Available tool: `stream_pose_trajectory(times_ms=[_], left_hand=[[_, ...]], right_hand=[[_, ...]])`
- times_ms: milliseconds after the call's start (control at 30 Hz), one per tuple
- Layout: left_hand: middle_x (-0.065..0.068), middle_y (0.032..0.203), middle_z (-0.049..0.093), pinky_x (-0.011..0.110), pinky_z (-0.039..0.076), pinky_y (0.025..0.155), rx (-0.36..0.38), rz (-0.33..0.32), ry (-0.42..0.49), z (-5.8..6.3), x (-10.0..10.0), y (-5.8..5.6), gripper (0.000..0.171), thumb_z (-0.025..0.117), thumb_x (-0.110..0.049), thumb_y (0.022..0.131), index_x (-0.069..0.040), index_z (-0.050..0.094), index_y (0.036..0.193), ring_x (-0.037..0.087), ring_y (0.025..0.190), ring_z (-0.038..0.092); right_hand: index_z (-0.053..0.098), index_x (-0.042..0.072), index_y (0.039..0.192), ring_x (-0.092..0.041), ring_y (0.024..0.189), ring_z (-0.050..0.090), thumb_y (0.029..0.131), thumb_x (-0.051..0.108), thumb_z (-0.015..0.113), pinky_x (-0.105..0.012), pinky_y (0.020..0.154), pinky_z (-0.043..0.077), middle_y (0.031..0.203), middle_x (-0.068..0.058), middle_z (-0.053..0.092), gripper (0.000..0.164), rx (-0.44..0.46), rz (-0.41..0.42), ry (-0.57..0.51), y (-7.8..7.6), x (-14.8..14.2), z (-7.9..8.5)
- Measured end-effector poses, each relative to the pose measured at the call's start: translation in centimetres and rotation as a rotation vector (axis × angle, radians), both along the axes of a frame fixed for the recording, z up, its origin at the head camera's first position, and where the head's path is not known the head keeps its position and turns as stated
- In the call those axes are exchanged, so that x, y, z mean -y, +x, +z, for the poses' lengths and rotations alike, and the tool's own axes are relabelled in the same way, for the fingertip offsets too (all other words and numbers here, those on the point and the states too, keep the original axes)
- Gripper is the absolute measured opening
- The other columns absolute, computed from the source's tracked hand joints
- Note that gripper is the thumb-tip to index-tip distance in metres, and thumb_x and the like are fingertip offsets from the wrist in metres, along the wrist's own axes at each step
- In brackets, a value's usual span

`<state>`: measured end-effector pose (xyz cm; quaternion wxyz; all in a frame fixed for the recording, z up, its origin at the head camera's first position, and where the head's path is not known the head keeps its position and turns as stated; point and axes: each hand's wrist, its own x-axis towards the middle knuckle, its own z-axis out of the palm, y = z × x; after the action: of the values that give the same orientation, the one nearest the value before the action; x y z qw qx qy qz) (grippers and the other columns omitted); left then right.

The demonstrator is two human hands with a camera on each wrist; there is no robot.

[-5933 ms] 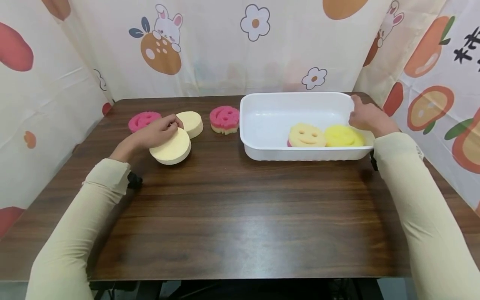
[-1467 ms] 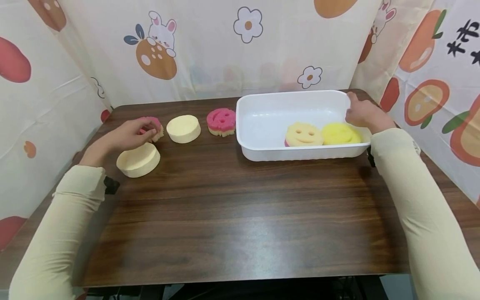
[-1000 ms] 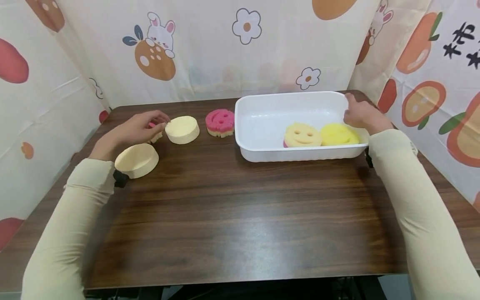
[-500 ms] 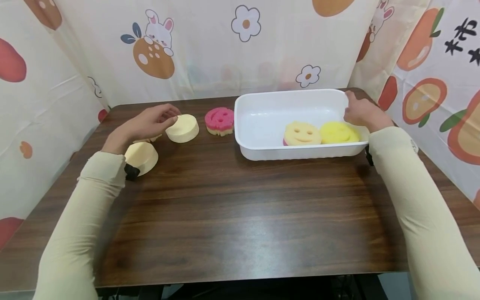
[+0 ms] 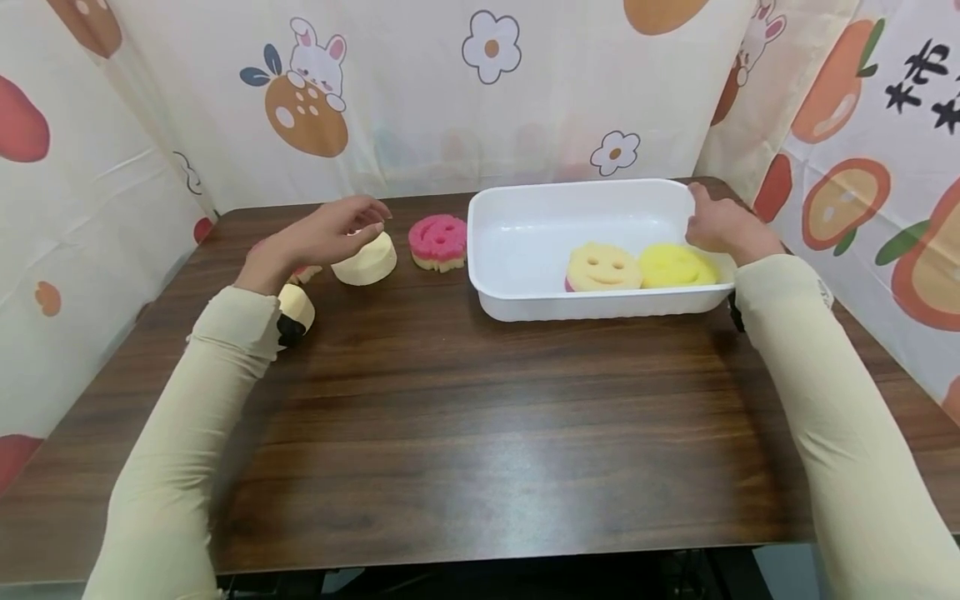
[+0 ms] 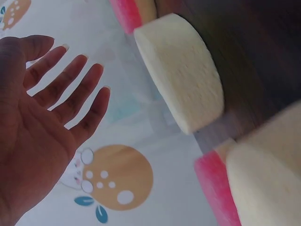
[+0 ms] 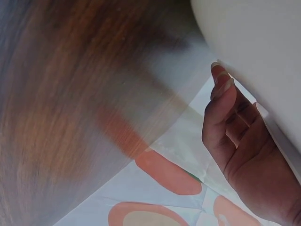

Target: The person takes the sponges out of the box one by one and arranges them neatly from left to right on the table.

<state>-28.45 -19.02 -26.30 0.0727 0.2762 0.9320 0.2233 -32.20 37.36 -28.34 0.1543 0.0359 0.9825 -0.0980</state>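
My left hand (image 5: 326,233) hovers with loose fingers above a round cream sponge (image 5: 367,265). In the left wrist view its fingers hold nothing, and that sponge (image 6: 183,73) lies apart from them. A second cream sponge (image 5: 298,305) is partly hidden by my left wrist. Mostly behind the left hand is a pink-and-cream sponge (image 5: 306,273). Another pink smiley sponge (image 5: 438,237) stands beside the white tray (image 5: 600,308). My right hand (image 5: 727,227) holds the tray's right rim, its fingers bent against the outer wall. Inside the tray lie a cream smiley sponge (image 5: 603,271) and a yellow one (image 5: 678,268).
The dark wooden table (image 5: 480,433) stretches in front of the tray and sponges. A printed curtain (image 5: 420,100) hangs behind and along both sides of the table. Black bands are partly visible at both wrists.
Earlier my left hand shifted a cream sponge left and toward me and let go. It has since moved right, over the other cream sponge. The right hand has stayed at the tray.
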Motion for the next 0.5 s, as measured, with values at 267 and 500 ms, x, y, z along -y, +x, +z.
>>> stream_pose_trajectory(times_ms=[267, 500], left_hand=[[0.023, 0.138, 0.051, 0.056, 0.038, 0.11, -0.051, -0.056, -0.022, -0.5, -2.2, -1.0, 0.04, 0.046, -0.017, 0.105, 0.004, 0.044, 0.139, 0.039, 0.13, 0.049], [0.022, 0.138, 0.052, 0.054, 0.04, 0.11, -0.048, -0.052, -0.032, -0.6, -3.5, -1.7, 0.042, 0.047, -0.019, 0.104, 0.003, 0.044, 0.14, 0.036, 0.129, 0.05]], right_hand=[[-0.018, 0.012, 0.157, -0.051, 0.122, 0.039, 0.102, 0.027, 0.038, -0.074, 0.107, 0.03, 0.151, -0.039, 0.023, 0.08, 0.001, -0.004, -0.018, 0.1, 0.0, 0.1], [-0.018, 0.011, 0.156, -0.051, 0.123, 0.039, 0.102, 0.027, 0.036, -0.072, 0.108, 0.029, 0.151, -0.04, 0.023, 0.078, -0.007, 0.004, -0.013, 0.4, 0.1, 0.3]])
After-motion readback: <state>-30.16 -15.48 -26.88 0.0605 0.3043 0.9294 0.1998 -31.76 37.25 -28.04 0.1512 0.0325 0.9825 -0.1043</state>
